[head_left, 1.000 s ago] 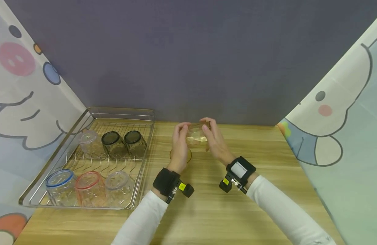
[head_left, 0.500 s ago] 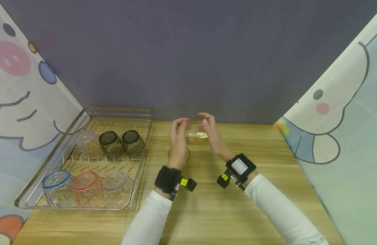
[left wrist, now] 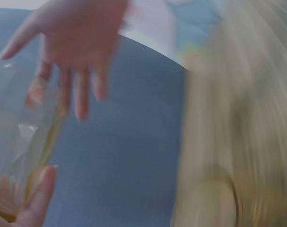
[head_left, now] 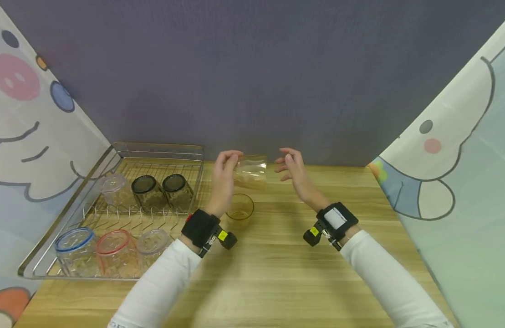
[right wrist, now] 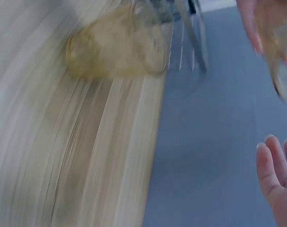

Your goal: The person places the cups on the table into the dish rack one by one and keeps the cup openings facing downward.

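Observation:
In the head view my left hand point(head_left: 223, 184) grips a clear, amber-tinted drinking glass point(head_left: 253, 172) above the back of the table. The glass lies sideways in the grasp, one end toward the right hand. My right hand point(head_left: 299, 177) is apart from it, fingers loosely spread and holding nothing. Below the held glass, a second amber glass point(head_left: 241, 209) stands on the table near the left wrist. The left wrist view catches the held glass point(left wrist: 20, 127) at its left edge, with the left thumb along it.
To the left sits a wire drying rack in a metal tray point(head_left: 28, 272). It carries two rows of glasses, among them dark glasses point(head_left: 147, 191), a blue-rimmed glass point(head_left: 78, 250) and a red-rimmed glass point(head_left: 117, 253). A grey partition point(head_left: 252, 82) closes off the table's back.
Both hands were around the glass. The right hand has let go and moved right, while the left has carried the glass left, uncovering more of the standing glass.

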The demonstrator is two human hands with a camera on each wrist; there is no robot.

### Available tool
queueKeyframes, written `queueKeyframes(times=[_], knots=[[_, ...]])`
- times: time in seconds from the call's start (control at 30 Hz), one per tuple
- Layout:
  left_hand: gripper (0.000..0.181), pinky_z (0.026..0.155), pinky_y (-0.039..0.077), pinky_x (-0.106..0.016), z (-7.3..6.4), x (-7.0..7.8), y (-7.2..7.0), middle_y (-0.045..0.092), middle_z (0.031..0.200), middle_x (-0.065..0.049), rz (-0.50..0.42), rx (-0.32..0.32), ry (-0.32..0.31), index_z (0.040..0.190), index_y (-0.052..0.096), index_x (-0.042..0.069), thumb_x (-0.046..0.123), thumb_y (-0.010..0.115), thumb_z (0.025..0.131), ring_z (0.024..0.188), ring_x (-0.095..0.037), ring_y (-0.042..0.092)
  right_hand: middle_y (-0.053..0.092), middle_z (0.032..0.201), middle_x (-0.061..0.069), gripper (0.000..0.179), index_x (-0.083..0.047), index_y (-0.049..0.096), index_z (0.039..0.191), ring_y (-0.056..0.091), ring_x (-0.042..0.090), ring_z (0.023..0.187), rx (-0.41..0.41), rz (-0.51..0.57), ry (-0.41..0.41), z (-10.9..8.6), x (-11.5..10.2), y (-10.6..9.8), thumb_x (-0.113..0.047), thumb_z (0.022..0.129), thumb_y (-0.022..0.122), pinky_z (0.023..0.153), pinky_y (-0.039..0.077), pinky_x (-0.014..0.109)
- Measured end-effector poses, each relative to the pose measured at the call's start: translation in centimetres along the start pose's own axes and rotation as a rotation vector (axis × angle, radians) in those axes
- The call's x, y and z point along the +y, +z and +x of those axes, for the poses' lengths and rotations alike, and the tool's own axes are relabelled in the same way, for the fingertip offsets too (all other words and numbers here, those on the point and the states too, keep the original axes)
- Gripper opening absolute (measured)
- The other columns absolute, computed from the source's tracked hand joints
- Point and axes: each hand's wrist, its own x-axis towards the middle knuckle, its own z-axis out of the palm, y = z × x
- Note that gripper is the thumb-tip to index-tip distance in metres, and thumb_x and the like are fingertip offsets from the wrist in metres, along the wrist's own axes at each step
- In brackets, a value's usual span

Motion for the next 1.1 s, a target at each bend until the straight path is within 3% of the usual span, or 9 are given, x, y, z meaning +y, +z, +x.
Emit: queueKeyframes(times=[0.23,0.43,0.53,0.7,0.9,1.1], knots=[[0.034,0.096,0.039,-0.045,0.8,0.5,-4.3,0.052,0.117,-0.015,0.187,-0.059,0.073,0.123,0.051,-0.005,0.020,0.037,0.105,0.107,-0.028,0.047,0.040,0.132,0.034,0.057,0.004,0.020,0.145,0.046,0.046,0.113,0.052,-0.090,0.083,-0.9,2.0,-3.6,-0.036,0.105,0.024,0.090,0.040,0.059],[0.039,0.100,0.037,-0.047,1.9,1.7,-8.1,0.050,0.126,-0.018,0.294,-0.014,0.068,0.126,0.049,-0.003,0.027,0.036,0.105,0.114,-0.027,0.046,0.045,0.137,0.033,0.056,0.005,0.027,0.145,0.045,0.045,0.121,0.078,-0.204,0.106,-1.4,3.4,-5.6,-0.036,0.106,0.028,0.099,0.037,0.061],[0.039,0.091,0.037,-0.043,2.9,2.3,-9.6,0.049,0.124,-0.015,0.365,0.019,0.082,0.127,0.048,-0.001,0.029,0.035,0.105,0.106,-0.024,0.046,0.046,0.140,0.031,0.057,0.003,0.032,0.145,0.044,0.044,0.126,0.097,-0.262,0.124,-1.5,3.6,-6.3,-0.039,0.106,0.031,0.105,0.035,0.063],[0.040,0.080,0.029,-0.041,4.1,3.1,-11.5,0.047,0.116,-0.006,0.483,0.103,0.134,0.126,0.048,0.000,0.031,0.034,0.105,0.094,-0.020,0.039,0.041,0.147,0.028,0.064,-0.001,0.033,0.147,0.037,0.043,0.134,0.086,-0.340,0.166,-1.3,3.5,-7.1,-0.048,0.103,0.032,0.109,0.029,0.065],[0.036,0.078,0.021,-0.043,5.1,2.8,-12.9,0.038,0.097,-0.004,0.607,0.134,0.229,0.123,0.049,-0.005,0.023,0.038,0.104,0.086,-0.022,0.029,0.041,0.146,0.028,0.067,-0.001,0.033,0.147,0.038,0.043,0.132,0.085,-0.388,0.199,-1.3,4.2,-7.6,-0.051,0.102,0.034,0.109,0.031,0.064],[0.035,0.079,0.025,-0.041,6.3,2.4,-13.9,0.035,0.093,0.003,0.669,0.256,0.213,0.119,0.051,-0.004,0.025,0.041,0.103,0.088,-0.022,0.031,0.043,0.142,0.030,0.071,0.003,0.029,0.147,0.042,0.043,0.127,0.020,-0.518,0.191,-1.0,4.7,-7.5,-0.052,0.102,0.033,0.105,0.036,0.063]])
